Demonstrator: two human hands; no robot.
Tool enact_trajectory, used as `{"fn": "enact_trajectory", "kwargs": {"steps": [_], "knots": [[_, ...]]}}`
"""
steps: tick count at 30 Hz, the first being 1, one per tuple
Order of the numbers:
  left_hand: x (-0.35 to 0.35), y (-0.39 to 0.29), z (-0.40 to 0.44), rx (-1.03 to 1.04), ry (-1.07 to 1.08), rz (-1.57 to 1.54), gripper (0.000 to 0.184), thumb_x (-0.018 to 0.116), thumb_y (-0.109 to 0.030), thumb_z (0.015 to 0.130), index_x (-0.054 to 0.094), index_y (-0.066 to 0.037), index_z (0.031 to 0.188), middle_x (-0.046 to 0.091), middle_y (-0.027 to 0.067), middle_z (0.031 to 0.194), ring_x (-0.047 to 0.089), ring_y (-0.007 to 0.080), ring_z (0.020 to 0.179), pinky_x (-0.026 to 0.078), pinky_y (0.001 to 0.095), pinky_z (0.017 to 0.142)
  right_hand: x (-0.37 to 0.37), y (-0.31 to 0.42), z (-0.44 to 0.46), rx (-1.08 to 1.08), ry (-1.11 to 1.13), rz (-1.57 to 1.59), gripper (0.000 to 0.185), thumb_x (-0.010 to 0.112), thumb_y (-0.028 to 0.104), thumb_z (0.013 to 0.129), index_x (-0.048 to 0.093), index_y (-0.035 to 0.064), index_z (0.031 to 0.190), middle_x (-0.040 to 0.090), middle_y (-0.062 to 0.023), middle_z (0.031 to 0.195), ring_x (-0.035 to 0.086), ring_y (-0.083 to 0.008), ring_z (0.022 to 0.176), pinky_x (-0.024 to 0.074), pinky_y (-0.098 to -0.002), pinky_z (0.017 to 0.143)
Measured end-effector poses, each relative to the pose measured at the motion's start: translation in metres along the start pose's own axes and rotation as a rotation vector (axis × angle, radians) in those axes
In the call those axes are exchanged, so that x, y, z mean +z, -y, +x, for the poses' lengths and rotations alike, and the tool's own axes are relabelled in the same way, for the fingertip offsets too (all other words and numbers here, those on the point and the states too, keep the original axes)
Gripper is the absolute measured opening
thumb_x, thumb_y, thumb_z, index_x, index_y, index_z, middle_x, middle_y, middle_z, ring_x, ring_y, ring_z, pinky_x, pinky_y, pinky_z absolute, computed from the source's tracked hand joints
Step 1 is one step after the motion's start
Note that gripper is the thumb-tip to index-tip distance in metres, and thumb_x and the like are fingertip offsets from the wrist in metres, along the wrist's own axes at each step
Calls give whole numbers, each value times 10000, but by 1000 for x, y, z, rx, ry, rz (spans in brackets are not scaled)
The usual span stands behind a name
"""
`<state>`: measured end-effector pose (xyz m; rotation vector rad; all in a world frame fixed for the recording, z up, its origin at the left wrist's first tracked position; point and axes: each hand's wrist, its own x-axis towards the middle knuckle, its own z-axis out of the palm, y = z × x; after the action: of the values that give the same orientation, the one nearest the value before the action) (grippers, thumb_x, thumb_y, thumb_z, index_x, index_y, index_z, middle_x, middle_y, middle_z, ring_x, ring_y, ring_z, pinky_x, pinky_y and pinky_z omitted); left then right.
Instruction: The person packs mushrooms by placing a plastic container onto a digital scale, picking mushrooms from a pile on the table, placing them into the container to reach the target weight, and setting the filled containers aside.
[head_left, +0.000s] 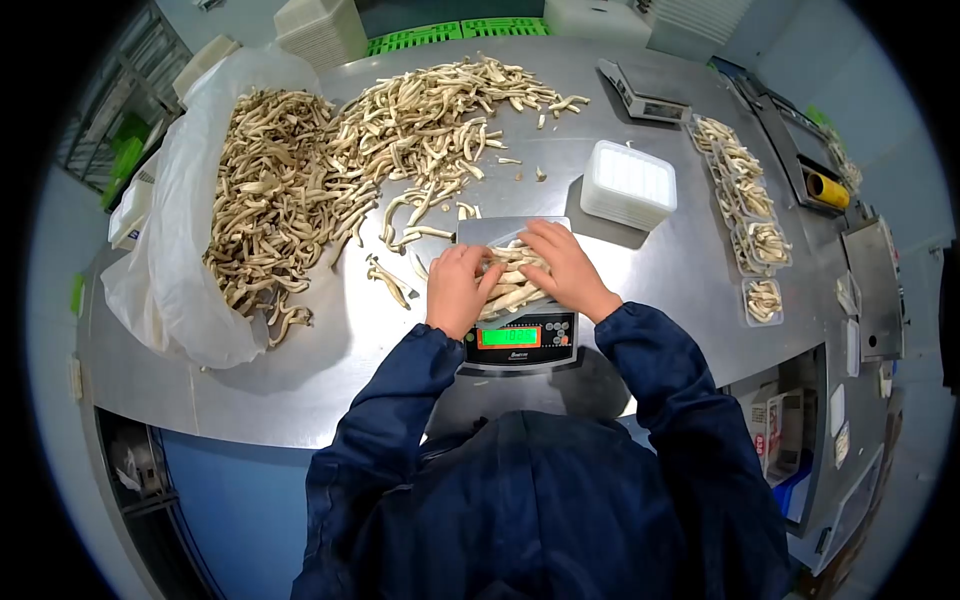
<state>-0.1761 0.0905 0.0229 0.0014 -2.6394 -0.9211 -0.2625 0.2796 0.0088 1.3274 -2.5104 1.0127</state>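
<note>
A clear plastic tray [500,321] heaped with long pale mushrooms [512,284] sits on a digital scale [519,352] with a lit green display. My left hand [459,286] curves round the tray's left side, fingers over the mushrooms. From the right, my right hand [574,270] cups the far right side, its fingers bent over the heap. Both hands touch the tray and its mushrooms, and they hide much of the rim. A large pile of loose mushrooms [400,140] lies beyond my left hand.
A white plastic bag [178,270] spills mushrooms at the left. Stacked empty trays [628,188] stand right of the scale, with another scale [652,103] behind. Filled trays [763,300] line the right side of the steel table [330,385]. Green crates [415,38] are at the back.
</note>
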Motion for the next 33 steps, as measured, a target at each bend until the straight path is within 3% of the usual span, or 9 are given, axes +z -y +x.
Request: {"fn": "enact_trajectory", "kwargs": {"steps": [8,14,23,29,33], "knots": [[5,1,6,-61,-24,-82,119,668,-128,783,611,-51,854,631,106,748,595,307,738,438,423,656,8,0,-2,0,-2,-77,474,621,295,843,547,5,1211,477,-198,1324,404,-369,1258,322,-436,1056],[1,9,9,-19,-23,-29,132,683,-101,766,592,-9,793,619,121,750,604,286,710,477,381,648,12,3,-1,21,-31,-60,463,601,319,860,552,10,1201,485,-213,1305,402,-369,1258,287,-461,1072],[-2,17,13,-18,-34,92,130,666,-183,803,674,-55,788,581,90,785,541,291,860,390,410,739,12,7,0,10,13,-114,464,595,339,863,543,20,1195,495,-203,1289,401,-353,1265,274,-476,1071],[4,17,5,4,-74,28,94,645,-93,814,605,-9,824,552,125,823,530,318,840,414,399,746,11,11,2,-19,36,-145,467,591,337,863,532,15,1196,502,-198,1281,410,-353,1252,274,-485,1065],[5,20,-3,53,-226,-84,125,607,-83,835,565,-11,928,525,139,912,511,313,888,397,397,811,1,12,6,23,39,-120,442,588,317,868,540,13,1186,500,-199,1282,413,-353,1246,289,-464,1057]]}}
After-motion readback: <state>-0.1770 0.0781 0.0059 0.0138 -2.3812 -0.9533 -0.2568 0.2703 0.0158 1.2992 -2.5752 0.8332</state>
